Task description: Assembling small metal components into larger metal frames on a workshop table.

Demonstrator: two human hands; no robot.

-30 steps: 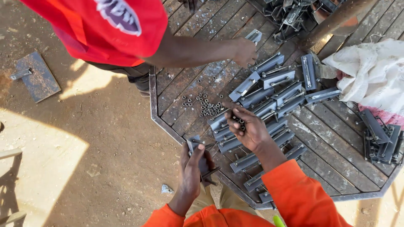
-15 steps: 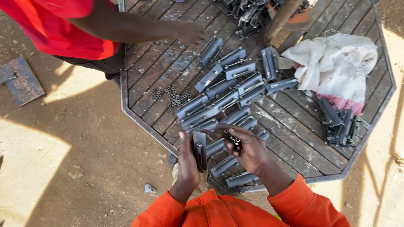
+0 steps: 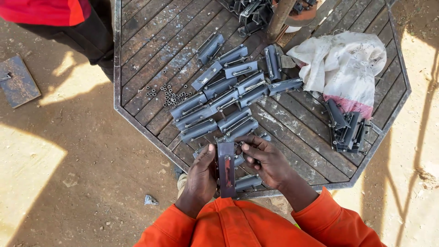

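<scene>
Left hand (image 3: 201, 176): I grip a grey metal bracket (image 3: 226, 168) upright at the counter (image 3: 137, 123) edge.
Right hand (image 3: 267, 160): pinching its top.
Around: bracket rows (image 3: 219, 98), loose nuts (image 3: 171, 97), white sack (image 3: 345, 64).

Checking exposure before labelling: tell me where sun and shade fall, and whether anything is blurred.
Head view: table and both hands, left hand and right hand, lie in even shade, sharp; hard sun patches bleach the dirt ground at left and the right edge.
</scene>
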